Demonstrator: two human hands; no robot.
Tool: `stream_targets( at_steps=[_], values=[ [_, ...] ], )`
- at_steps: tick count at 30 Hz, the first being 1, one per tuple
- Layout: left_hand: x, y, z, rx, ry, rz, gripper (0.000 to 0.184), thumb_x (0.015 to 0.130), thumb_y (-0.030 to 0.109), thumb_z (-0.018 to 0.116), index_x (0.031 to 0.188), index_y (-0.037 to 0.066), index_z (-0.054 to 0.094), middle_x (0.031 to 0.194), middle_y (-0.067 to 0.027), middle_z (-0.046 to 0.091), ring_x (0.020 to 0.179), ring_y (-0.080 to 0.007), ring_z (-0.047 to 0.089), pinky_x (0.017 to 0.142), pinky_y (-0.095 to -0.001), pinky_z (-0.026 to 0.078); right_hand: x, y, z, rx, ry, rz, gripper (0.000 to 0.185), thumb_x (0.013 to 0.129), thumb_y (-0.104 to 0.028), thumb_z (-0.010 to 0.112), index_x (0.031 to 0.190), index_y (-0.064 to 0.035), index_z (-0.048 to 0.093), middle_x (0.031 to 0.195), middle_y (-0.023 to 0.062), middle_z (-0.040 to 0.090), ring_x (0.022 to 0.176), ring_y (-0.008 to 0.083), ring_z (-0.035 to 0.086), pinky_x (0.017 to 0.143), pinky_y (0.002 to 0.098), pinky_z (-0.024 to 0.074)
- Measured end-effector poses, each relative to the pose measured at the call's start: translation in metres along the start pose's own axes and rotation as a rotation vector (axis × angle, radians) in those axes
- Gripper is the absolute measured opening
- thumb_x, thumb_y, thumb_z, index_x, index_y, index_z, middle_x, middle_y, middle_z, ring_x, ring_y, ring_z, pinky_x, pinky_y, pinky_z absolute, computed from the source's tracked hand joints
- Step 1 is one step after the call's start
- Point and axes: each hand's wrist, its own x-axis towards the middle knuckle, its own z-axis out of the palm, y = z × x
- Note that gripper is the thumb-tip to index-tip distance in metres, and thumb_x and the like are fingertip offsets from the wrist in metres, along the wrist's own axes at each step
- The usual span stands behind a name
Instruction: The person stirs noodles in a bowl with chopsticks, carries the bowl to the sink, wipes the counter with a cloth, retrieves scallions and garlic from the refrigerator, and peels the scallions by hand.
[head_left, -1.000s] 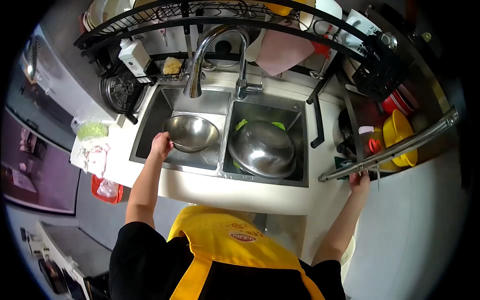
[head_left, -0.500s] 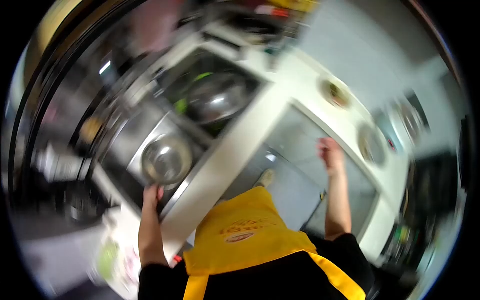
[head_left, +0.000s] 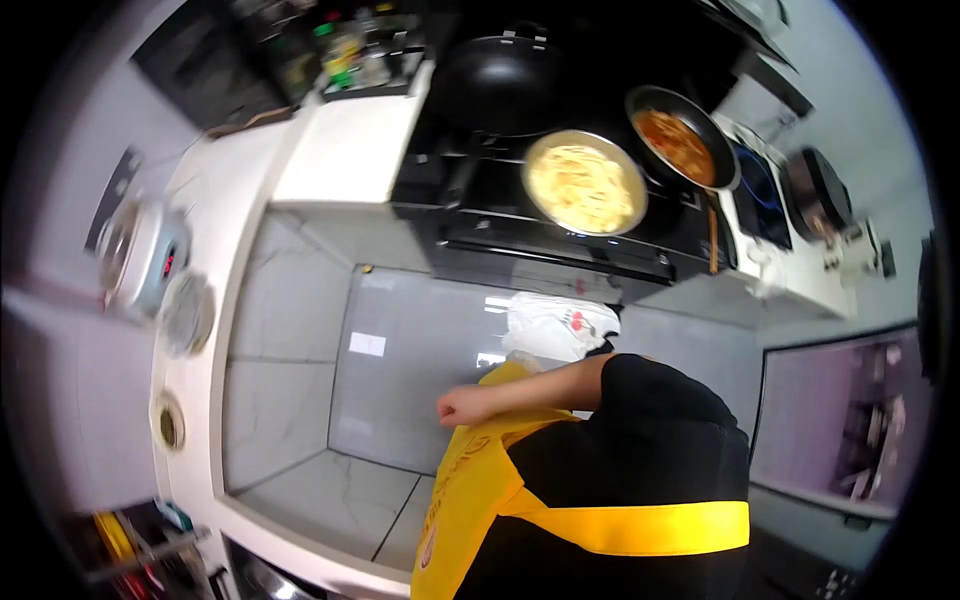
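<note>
My right hand (head_left: pixel 462 406) is curled into a loose fist in front of my yellow apron (head_left: pixel 470 465), above the grey floor. No object shows in it. My left hand is out of view. A white plastic bag with a red print (head_left: pixel 560 325) lies beyond my right forearm, near the stove front. On the stove stands a round pan of pale yellow strips (head_left: pixel 583 188). To its right, a dark frying pan (head_left: pixel 727 150) holds reddish-brown food. Behind them on the left sits a large black wok (head_left: pixel 500 85).
A white counter (head_left: pixel 232 230) runs along the left, with a pale blue appliance (head_left: pixel 150 255), a round covered container (head_left: pixel 186 315) and a small dish (head_left: pixel 168 422). Bottles (head_left: pixel 345 60) stand at the back left. A dark cooker (head_left: pixel 815 190) is at the right.
The view has swung from the sinks to the stove. My left hand, earlier at a metal bowl in the sink, has left view. My right hand now appears bent across my front.
</note>
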Motion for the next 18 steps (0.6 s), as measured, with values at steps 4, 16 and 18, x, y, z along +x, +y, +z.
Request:
stream_targets(
  at_steps=[4,16,18],
  values=[
    [-0.052,0.065,0.150,-0.147,-0.750,0.261,0.042,0.093,0.019,0.052,0.132,0.004,0.044,0.134,-0.0098,0.046,0.121,-0.0243,0.046,0.101,-0.0419,0.039,-0.096,0.086,-0.041,0.065,0.525,0.165,0.018,0.086,-0.023,0.059,0.090,-0.0056,0.062,0.087,0.0154,0.065,0.082,0.0311,0.063,0.072,0.0408,0.0491],
    [-0.586,0.218,0.351,-0.150,-1.968,0.600,0.038,0.091,0.010,0.060,0.127,-0.002,0.052,0.117,-0.0072,0.062,0.104,-0.0137,0.057,0.086,-0.0247,0.046,-0.269,0.203,-0.253,0.547,1.790,0.172,0.034,0.100,-0.026,0.047,0.127,-0.0049,0.047,0.082,0.0015,0.056,0.059,0.0071,0.050,0.052,0.0207,0.0435],
    [-0.629,0.222,0.380,-0.242,-1.996,0.490,0.041,0.092,0.012,0.059,0.129,-0.004,0.050,0.108,-0.0044,0.062,0.094,-0.0101,0.057,0.080,-0.0222,0.046,-0.270,0.202,-0.268,0.566,1.758,0.158,0.036,0.099,-0.025,0.049,0.128,-0.0027,0.046,0.079,0.0010,0.054,0.059,0.0065,0.050,0.053,0.0202,0.0431]
  ],
)
